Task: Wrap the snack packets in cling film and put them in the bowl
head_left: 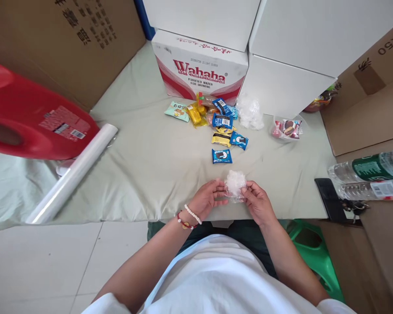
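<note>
A bunched piece of crumpled clear plastic film (235, 183) is held up near the table's front edge. My right hand (258, 203) pinches its right side between thumb and fingers. On the other side, my left hand (211, 196) has its fingers apart, with the tips at the film's left edge; whether they press on it is hard to see. Just beyond the film lies a blue snack packet (222, 156). Behind that are a yellow packet (221, 138), another blue packet (239, 140) and a heap of wrapped snacks (198, 114).
More crumpled clear film (249, 112) lies by the white boxes. A clear bowl (293, 137) holds snacks. To the left are a roll of film (75, 172) and a red jug (36, 117). Bottles (373, 168) and a black phone (329, 198) lie at the right edge.
</note>
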Demonstrator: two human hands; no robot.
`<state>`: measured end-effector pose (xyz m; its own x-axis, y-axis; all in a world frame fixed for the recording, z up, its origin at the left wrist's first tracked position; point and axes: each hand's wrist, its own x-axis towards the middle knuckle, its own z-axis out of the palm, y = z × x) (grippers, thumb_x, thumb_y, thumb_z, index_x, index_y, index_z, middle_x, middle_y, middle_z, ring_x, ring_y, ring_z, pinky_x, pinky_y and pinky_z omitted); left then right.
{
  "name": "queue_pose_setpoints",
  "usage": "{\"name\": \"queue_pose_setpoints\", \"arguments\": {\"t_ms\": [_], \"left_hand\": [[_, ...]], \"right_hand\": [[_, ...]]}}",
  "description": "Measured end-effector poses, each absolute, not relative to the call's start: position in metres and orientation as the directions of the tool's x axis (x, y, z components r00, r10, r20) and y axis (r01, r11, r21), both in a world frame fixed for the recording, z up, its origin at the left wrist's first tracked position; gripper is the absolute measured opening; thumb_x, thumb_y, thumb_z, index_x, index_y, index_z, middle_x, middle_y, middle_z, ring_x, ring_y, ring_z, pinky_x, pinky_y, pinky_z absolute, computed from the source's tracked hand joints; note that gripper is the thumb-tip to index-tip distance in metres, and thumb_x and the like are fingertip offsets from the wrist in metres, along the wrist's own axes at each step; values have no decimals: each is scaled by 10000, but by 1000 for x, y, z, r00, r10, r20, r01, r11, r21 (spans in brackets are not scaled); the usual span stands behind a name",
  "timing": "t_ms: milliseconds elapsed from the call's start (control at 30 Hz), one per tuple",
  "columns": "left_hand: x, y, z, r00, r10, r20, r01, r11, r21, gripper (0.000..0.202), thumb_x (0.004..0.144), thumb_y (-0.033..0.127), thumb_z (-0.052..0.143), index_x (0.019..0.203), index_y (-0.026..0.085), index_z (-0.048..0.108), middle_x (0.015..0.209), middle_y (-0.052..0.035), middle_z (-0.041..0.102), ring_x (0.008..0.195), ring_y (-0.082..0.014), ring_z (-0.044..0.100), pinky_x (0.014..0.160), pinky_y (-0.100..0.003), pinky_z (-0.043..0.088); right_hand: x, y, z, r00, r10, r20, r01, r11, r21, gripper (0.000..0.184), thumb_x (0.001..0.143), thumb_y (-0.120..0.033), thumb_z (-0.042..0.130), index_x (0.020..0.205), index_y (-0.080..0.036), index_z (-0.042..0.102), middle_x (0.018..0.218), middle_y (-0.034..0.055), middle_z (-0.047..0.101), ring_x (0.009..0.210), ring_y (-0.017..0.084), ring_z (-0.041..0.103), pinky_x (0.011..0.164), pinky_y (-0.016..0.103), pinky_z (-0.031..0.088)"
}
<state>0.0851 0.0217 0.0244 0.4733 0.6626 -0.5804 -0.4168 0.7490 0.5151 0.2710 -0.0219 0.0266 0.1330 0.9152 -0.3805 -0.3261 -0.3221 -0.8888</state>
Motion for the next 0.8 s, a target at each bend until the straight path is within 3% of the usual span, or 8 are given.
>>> {"name": "queue_pose_setpoints", "arguments": {"t_ms": [100, 167, 300, 367, 433, 500, 600, 800], "left_hand": [[84, 20, 21, 502, 664, -554, -343, 741, 578, 482, 588, 455, 954, 858, 156, 688, 831, -22, 671, 750, -137, 646, 644, -252, 506], [86, 18, 17, 454, 719, -526, -339, 685, 645, 491, 567, 479, 957, 785, 157, 658, 742, 3, 645, 678, -113, 608, 607, -230, 448], [90, 15, 11, 263, 856, -445, -263, 508, 820, 507, 623, 577, 896, 680, 181, 585, 606, 31, 593, 589, -98, 517, 575, -237, 390], [91, 14, 11, 243, 883, -400, -226, 453, 862, 489, 649, 573, 879, 671, 189, 577, 587, 41, 579, 573, -96, 484, 582, -246, 385], [90, 13, 10, 256, 893, -370, -227, 427, 875, 478, 651, 569, 876, 669, 191, 584, 588, 46, 573, 576, -97, 476, 591, -250, 384], [86, 12, 9, 259, 897, -359, -240, 420, 876, 485, 644, 578, 877, 662, 190, 588, 592, 43, 574, 584, -100, 483, 602, -254, 391], [78, 12, 7, 262, 896, -360, -256, 424, 869, 501, 633, 593, 885, 673, 184, 599, 599, 34, 591, 594, -99, 499, 615, -254, 410], [63, 12, 7, 286, 849, -444, -434, 528, 730, 510, 626, 543, 916, 722, 183, 568, 755, 23, 617, 731, -106, 587, 727, -265, 519]], "right_hand": [[266, -22, 25, 62, 921, -386, -304, -351, -886, 357, 722, -509, 890, 898, -239, 734, 784, -14, 632, 674, 135, 514, 616, 252, 442], [264, -23, 25, 86, 931, -356, -194, -335, -922, 346, 773, -536, 842, 927, -243, 741, 807, 0, 648, 707, 155, 530, 659, 274, 460], [261, -25, 32, 262, 958, -117, 116, -151, -982, 332, 847, -527, 769, 1068, -280, 746, 1038, 44, 697, 961, 218, 602, 855, 325, 489], [258, -25, 36, 175, 982, -73, 181, -105, -978, 422, 796, -480, 826, 1169, -308, 731, 1167, 51, 695, 1086, 242, 607, 949, 347, 480], [254, -23, 38, 90, 987, -133, 190, -148, -971, 490, 741, -436, 876, 1194, -321, 728, 1135, 39, 715, 1045, 238, 630, 947, 353, 486], [252, -20, 36, 109, 969, -223, 119, -236, -965, 390, 738, -443, 873, 1080, -303, 750, 974, 13, 727, 878, 203, 635, 842, 333, 502], [254, -15, 31, 180, 931, -317, -141, -295, -945, 303, 735, -479, 867, 889, -258, 729, 795, -22, 680, 692, 143, 567, 687, 281, 470], [267, -16, 30, 194, 867, -458, -564, -284, -776, 295, 699, -358, 915, 849, -256, 682, 814, -24, 685, 730, 146, 615, 646, 268, 496]]}}
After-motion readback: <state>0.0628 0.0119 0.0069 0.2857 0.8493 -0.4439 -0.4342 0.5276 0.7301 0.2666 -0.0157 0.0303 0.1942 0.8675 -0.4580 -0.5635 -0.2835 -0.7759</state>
